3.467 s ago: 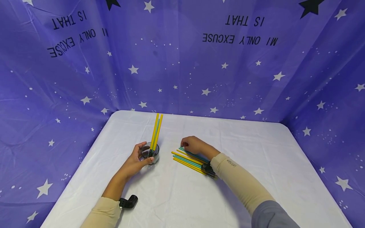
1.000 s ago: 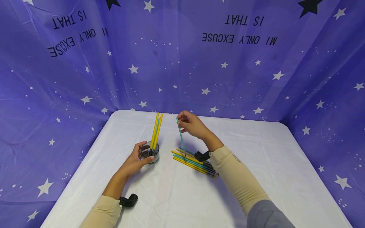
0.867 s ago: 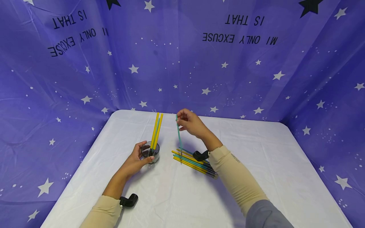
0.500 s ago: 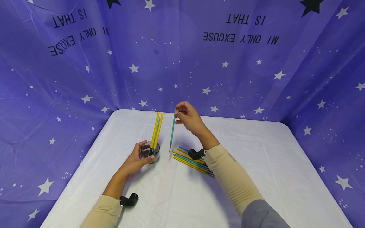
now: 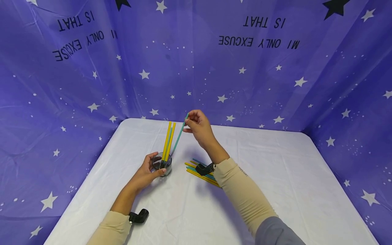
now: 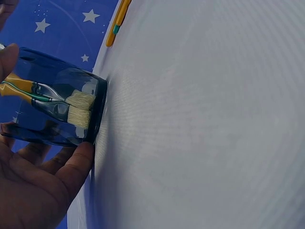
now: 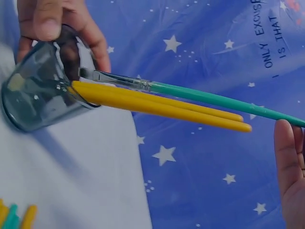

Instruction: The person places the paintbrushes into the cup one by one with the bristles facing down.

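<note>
My left hand grips a dark, see-through glass that stands on the table. Inside it lean two yellow paintbrushes and a thin green one, and their pale bristles show through the glass in the left wrist view. My right hand pinches a green paintbrush near its handle end, bristles down, slanting toward the glass. Its tip is at the rim in the right wrist view; whether it touches I cannot tell. Under the right wrist lies a row of several yellow and green paintbrushes.
A white cloth covers the table. Purple curtain with stars and lettering hangs behind and at both sides. Each wrist carries a black camera; the right one hangs over the loose brushes and hides part of them.
My right hand has picked a green paintbrush from the row, lifted it, and moved it left to the glass, its tip swinging leftward. My left hand and the glass have stayed put.
</note>
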`<act>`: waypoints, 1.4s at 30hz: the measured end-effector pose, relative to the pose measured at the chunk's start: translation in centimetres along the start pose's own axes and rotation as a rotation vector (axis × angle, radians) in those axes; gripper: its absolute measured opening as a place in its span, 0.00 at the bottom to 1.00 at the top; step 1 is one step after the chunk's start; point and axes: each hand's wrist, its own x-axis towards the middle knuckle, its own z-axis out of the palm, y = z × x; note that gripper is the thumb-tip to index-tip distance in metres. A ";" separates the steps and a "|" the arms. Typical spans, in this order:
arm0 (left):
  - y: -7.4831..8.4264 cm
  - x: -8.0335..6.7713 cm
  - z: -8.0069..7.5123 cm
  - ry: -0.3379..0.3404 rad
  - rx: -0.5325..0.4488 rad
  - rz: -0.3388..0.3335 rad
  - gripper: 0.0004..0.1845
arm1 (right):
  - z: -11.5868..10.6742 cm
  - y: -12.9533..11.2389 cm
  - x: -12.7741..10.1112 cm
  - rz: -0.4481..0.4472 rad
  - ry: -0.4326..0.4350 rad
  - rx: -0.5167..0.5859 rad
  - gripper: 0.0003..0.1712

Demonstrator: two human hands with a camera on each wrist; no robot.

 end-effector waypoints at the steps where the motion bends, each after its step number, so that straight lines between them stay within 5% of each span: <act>1: 0.0 0.0 0.0 0.000 0.002 0.000 0.46 | 0.2 0.3 0.0 0.007 0.000 0.004 0.11; 29: 0.0 0.2 0.2 -0.001 0.000 0.010 0.46 | 2.3 5.6 -1.3 0.185 -0.032 -0.131 0.14; 42: -0.2 0.2 0.0 0.007 0.000 0.000 0.46 | 0.1 7.7 -2.7 0.293 -0.200 -0.302 0.18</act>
